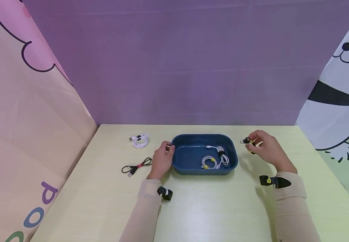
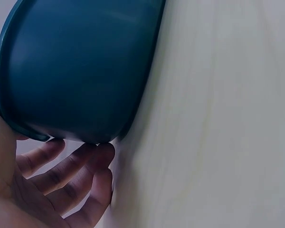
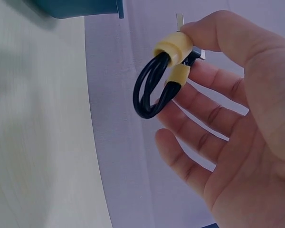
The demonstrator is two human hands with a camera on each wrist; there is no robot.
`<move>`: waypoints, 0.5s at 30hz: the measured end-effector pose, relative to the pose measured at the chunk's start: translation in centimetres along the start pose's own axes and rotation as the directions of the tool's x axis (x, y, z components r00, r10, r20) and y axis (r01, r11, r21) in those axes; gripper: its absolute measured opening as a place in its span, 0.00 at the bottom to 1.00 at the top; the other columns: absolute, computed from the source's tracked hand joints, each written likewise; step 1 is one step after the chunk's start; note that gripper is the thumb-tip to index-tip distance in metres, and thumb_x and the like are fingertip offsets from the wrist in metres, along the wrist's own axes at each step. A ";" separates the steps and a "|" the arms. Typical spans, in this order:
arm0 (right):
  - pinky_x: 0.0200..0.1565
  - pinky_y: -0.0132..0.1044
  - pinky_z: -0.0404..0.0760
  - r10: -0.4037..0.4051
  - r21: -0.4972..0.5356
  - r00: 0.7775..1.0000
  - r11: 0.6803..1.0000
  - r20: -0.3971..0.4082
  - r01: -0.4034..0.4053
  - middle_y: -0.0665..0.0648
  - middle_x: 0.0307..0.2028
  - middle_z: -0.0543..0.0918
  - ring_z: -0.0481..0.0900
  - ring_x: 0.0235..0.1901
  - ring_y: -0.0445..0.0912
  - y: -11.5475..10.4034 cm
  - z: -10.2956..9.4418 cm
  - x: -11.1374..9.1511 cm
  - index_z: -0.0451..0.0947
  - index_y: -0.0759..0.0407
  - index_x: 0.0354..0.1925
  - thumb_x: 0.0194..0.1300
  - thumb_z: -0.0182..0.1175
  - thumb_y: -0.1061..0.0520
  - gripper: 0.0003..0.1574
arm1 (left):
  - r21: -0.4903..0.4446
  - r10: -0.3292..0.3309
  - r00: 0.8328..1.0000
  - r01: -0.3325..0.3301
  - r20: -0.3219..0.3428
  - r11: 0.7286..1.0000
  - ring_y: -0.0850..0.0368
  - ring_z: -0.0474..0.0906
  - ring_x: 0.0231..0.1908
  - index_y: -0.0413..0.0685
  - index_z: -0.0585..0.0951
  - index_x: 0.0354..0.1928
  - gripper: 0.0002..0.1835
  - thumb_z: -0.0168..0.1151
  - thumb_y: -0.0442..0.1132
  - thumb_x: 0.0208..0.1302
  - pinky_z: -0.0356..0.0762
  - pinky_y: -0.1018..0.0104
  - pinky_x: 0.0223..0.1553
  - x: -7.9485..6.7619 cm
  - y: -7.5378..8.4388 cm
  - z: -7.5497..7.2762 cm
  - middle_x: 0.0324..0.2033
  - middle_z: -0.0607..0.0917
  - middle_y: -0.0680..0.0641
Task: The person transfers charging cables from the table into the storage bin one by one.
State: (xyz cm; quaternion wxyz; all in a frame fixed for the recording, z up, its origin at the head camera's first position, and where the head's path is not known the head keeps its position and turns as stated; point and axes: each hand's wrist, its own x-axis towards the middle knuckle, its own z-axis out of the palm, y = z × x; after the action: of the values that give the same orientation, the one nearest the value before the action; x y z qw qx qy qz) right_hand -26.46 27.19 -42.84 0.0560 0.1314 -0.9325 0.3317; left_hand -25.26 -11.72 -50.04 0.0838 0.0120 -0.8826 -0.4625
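My left hand [image 1: 161, 159] grips the left end of a dark blue plastic basin [image 1: 189, 170], fingers against its outer wall and thumb at the rim. Above the table, right of the basin, my right hand [image 1: 266, 149] pinches a small coiled black USB cable [image 3: 149, 90] between thumb and fingers. Yellow ties [image 3: 175, 47] bundle that cable, and its metal plug points away from the palm. Inside the basin, towards its right side, lie a white cable with a black tie [image 1: 222, 155] and a white coil with yellow ties [image 1: 208, 162].
A coiled white USB cable [image 1: 141, 140] lies on the table at the back left. Nearer, just left of my left hand, is a black USB cable with a red tie [image 1: 139, 165]. A purple cloth [image 1: 192, 67] hangs behind the table, with printed cloths at both sides.
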 end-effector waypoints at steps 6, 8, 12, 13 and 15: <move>0.45 0.39 0.78 -0.010 -0.001 1.000 1.000 -0.006 0.010 0.63 0.45 0.84 0.81 0.44 0.54 -0.2 0.0 0.1 0.77 0.63 0.49 0.66 0.68 0.56 0.18 | -0.007 -0.021 1.000 0.022 0.006 1.000 0.48 0.84 0.41 0.51 0.77 0.57 0.17 0.50 0.51 0.79 0.80 0.57 0.41 0.0 0.0 0.1 0.46 0.88 0.44; 0.47 0.43 0.77 -0.010 -0.003 1.000 1.000 -0.009 0.010 0.63 0.45 0.84 0.81 0.45 0.55 -0.3 0.0 0.1 0.77 0.64 0.49 0.66 0.68 0.56 0.18 | -0.005 -0.019 1.000 0.020 0.006 1.000 0.48 0.84 0.42 0.50 0.77 0.58 0.17 0.50 0.51 0.79 0.81 0.57 0.41 0.0 0.0 0.1 0.47 0.88 0.44; 0.49 0.49 0.77 -0.013 -0.006 1.000 1.000 -0.013 0.012 0.64 0.45 0.84 0.81 0.45 0.56 -0.3 0.1 0.2 0.77 0.64 0.49 0.66 0.68 0.56 0.18 | -0.005 -0.023 1.000 0.023 0.008 1.000 0.48 0.84 0.42 0.50 0.77 0.58 0.17 0.50 0.50 0.79 0.81 0.57 0.41 -0.1 0.1 0.1 0.47 0.87 0.43; 0.50 0.50 0.77 -0.014 -0.007 1.000 1.000 -0.016 0.014 0.64 0.45 0.84 0.81 0.45 0.56 -0.3 0.1 0.2 0.77 0.64 0.49 0.66 0.68 0.56 0.18 | -0.003 -0.023 1.000 0.023 0.008 1.000 0.48 0.84 0.42 0.50 0.77 0.57 0.16 0.50 0.51 0.79 0.80 0.57 0.41 0.0 0.1 0.1 0.47 0.87 0.44; 0.50 0.51 0.77 -0.020 -0.011 1.000 1.000 -0.023 0.020 0.64 0.45 0.83 0.81 0.45 0.55 -0.4 0.2 0.3 0.77 0.64 0.49 0.66 0.69 0.56 0.18 | -0.004 -0.028 1.000 0.028 0.010 1.000 0.48 0.84 0.42 0.50 0.77 0.57 0.17 0.50 0.51 0.79 0.80 0.57 0.41 0.0 0.2 0.0 0.47 0.87 0.44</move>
State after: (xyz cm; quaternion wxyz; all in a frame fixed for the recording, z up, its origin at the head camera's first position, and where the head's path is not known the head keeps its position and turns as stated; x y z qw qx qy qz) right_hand -26.66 26.73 -42.69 0.0708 0.1367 -0.9322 0.3277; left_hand -25.26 -11.59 -49.93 0.0730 0.0217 -0.8819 -0.4653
